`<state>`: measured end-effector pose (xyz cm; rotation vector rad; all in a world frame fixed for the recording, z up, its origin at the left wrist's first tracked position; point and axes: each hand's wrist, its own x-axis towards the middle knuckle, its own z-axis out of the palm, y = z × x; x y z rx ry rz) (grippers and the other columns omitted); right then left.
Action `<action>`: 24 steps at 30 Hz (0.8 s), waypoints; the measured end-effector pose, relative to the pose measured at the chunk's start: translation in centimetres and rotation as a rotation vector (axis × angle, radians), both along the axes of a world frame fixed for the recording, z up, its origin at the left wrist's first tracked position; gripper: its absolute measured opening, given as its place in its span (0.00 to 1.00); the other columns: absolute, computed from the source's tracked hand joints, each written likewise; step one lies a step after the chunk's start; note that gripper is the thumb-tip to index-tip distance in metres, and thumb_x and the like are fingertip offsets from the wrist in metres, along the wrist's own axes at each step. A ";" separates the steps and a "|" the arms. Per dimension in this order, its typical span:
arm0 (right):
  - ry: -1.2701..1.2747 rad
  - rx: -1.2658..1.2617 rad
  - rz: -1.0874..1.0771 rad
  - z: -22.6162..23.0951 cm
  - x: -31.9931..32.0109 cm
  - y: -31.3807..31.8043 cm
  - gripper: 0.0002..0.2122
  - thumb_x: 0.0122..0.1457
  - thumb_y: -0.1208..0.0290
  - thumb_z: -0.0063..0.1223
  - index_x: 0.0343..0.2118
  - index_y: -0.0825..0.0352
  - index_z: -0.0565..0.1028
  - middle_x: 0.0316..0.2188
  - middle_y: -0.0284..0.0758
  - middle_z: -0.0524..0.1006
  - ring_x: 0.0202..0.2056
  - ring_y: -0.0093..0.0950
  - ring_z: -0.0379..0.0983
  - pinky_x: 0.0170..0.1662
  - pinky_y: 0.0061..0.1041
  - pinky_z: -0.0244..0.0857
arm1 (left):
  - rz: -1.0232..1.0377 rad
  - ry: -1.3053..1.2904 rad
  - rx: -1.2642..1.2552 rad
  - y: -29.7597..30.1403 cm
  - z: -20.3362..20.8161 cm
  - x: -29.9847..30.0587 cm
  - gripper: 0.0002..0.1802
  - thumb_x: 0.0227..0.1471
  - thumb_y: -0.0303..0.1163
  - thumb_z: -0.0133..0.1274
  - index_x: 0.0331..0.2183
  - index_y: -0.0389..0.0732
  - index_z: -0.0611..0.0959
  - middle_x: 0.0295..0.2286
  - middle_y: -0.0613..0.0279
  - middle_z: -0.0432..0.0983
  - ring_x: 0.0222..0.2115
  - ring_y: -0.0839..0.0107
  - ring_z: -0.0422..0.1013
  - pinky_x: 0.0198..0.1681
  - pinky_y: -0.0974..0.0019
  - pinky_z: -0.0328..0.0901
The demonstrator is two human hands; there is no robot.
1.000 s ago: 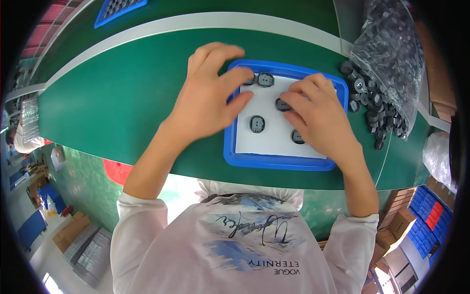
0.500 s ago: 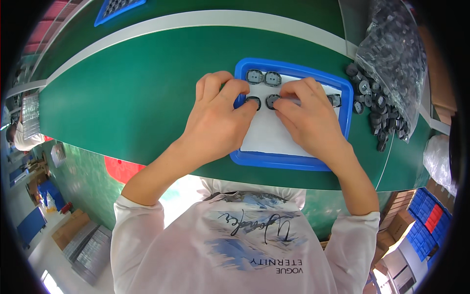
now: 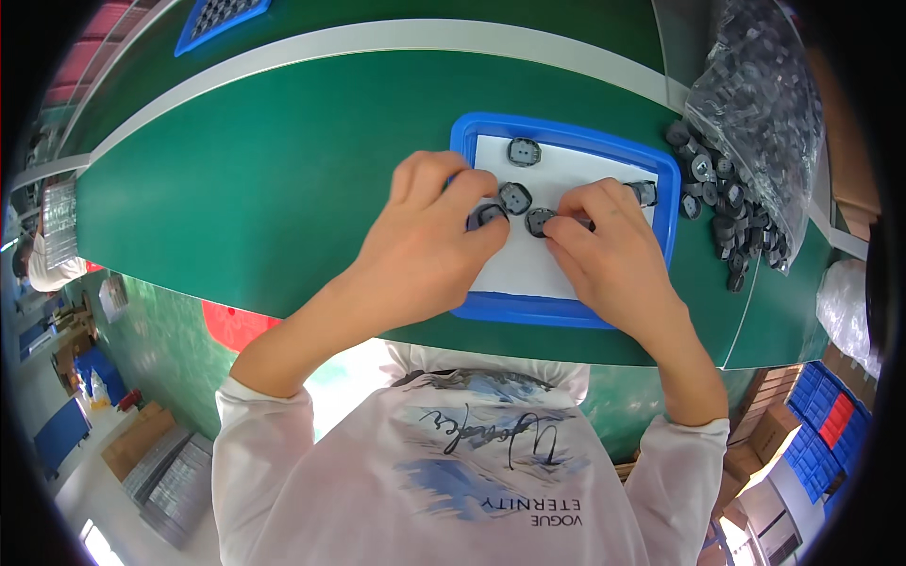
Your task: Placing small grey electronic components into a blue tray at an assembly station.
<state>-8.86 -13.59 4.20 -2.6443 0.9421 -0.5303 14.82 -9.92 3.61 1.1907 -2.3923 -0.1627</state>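
Inside a blue tray [image 3: 557, 312] lined with a white sheet [image 3: 519, 274] are several small dark grey plastic parts, rounded and shallow. My left hand [image 3: 425, 231] is closed at the tray's left side, thumb and fingers around one dark part [image 3: 489, 214]. With thumb and forefinger my right hand [image 3: 612, 250] pinches another dark part [image 3: 540, 223] near the middle. Between the hands lies a loose dark part [image 3: 515, 197], and one more dark part [image 3: 524, 152] sits by the far rim. At the right wall rests a further dark part [image 3: 645, 193], beyond my right hand.
Right of the tray, a pile of black round parts [image 3: 731, 208] spills from a clear plastic bag [image 3: 755, 94] on the green table [image 3: 255, 179]. A pale raised strip [image 3: 377, 40] borders the far edge. Another blue tray [image 3: 222, 21] stands beyond it.
Both hands have moved nearer to me, each with a part. The part at the far left corner has left its place, and a loose one now lies between the hands.
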 end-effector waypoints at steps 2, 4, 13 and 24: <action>0.015 0.058 0.039 0.3 0.2 0.1 0.09 0.47 0.77 0.65 0.32 0.66 0.78 0.35 0.35 0.73 0.40 0.37 0.70 0.43 0.35 0.66 | -0.004 0.039 -0.008 0.0 -0.7 -0.7 0.10 0.37 0.26 0.64 0.29 0.40 0.85 0.37 0.58 0.72 0.45 0.51 0.65 0.49 0.49 0.61; -0.011 0.067 0.023 0.7 0.4 0.0 0.09 0.47 0.77 0.65 0.33 0.66 0.78 0.35 0.35 0.73 0.39 0.37 0.70 0.43 0.35 0.66 | -0.008 0.089 -0.010 0.1 -0.9 -0.9 0.10 0.37 0.26 0.64 0.29 0.40 0.84 0.37 0.58 0.72 0.45 0.52 0.65 0.49 0.49 0.61; -0.041 0.080 0.006 0.1 2.5 -0.8 0.12 0.48 0.73 0.65 0.35 0.67 0.76 0.34 0.37 0.74 0.39 0.39 0.70 0.45 0.36 0.65 | 0.075 0.163 -0.079 -1.9 -0.2 0.3 0.11 0.36 0.29 0.67 0.27 0.39 0.84 0.32 0.59 0.72 0.43 0.54 0.65 0.46 0.51 0.62; -0.018 0.100 -0.007 0.6 0.8 -0.7 0.12 0.48 0.75 0.65 0.36 0.66 0.76 0.36 0.38 0.73 0.42 0.39 0.70 0.48 0.36 0.65 | 0.160 -0.037 -0.054 -3.0 0.1 -1.0 0.14 0.35 0.30 0.69 0.28 0.40 0.84 0.33 0.61 0.71 0.42 0.57 0.65 0.46 0.54 0.61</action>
